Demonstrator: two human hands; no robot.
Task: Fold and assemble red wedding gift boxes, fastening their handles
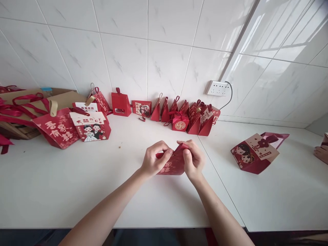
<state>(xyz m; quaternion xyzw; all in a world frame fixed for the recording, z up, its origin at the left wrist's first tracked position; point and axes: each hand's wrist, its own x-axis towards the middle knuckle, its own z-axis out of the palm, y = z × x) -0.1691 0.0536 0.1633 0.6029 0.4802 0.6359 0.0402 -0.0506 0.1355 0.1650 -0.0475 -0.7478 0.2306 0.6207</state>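
A red paper gift box (174,165) with pale printed lettering stands on the white table in front of me, and both hands grip its upper part. My left hand (156,158) pinches the box's top at its left side, thumb against forefinger. On the right side, my right hand (194,158) is closed around a raised red flap (181,147), thumb towards me. The fingers cover much of the box's top, so how the flap and edges meet there is hidden.
Finished-looking red boxes (180,122) line the tiled wall. At left, printed boxes (92,128) stand beside a cardboard carton (28,131) with red ribbons. An open box (256,153) sits at right. Another person's hand (321,152) shows at the right edge. A power strip (218,88) is on the wall.
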